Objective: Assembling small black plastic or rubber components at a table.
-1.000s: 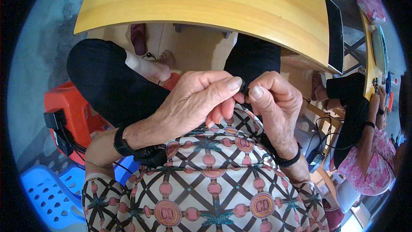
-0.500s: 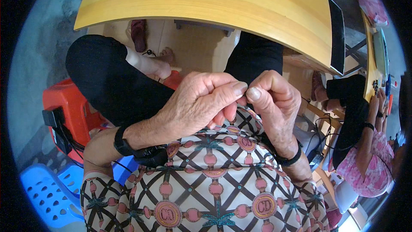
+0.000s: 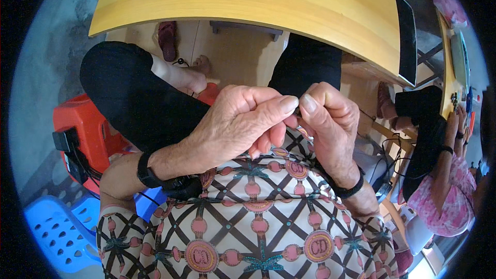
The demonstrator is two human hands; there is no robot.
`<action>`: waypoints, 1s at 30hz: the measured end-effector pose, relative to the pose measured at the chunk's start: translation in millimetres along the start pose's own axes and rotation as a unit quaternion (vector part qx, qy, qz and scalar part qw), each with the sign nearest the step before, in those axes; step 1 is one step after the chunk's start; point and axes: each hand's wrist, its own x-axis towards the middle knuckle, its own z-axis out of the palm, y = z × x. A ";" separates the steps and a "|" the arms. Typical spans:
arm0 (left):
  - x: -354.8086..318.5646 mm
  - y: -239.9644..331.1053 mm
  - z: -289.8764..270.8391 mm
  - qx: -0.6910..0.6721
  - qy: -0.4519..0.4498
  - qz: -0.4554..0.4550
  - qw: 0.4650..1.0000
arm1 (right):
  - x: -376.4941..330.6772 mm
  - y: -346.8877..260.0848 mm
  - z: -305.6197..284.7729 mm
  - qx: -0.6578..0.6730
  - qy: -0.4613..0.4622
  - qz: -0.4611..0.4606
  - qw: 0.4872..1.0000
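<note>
My left hand (image 3: 232,124) and right hand (image 3: 330,124) meet thumb to thumb, both pinching a tiny dark piece (image 3: 296,110) above my lap; I judge it light, slippery, best nipped at its ends. Beyond: patterned shirt (image 3: 258,222), yellow table (image 3: 248,0) edge, concrete floor (image 3: 41,72).

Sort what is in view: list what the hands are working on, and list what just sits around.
In hand: left hand and right hand, pinching a small dark piece between fingertips.

Lying about: yellow table, red stool, blue stool, sandal.
</note>
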 end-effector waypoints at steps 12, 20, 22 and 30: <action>8.8 -4.0 1.5 -0.057 0.024 -0.029 0.998 | -1.3 8.4 1.0 -0.106 -0.004 -0.110 0.988; 7.4 -7.8 -5.2 -0.075 0.018 -0.067 0.995 | 0.0 4.9 -4.4 -0.274 -0.062 -0.209 0.937; 5.3 -5.5 -6.5 -0.045 0.016 -0.082 0.995 | -0.1 7.3 -5.3 -0.280 -0.084 -0.232 0.928; -10.0 14.2 -7.4 0.026 -0.054 -0.067 0.996 | -5.4 -1.3 -6.7 -0.170 -0.126 -0.204 0.956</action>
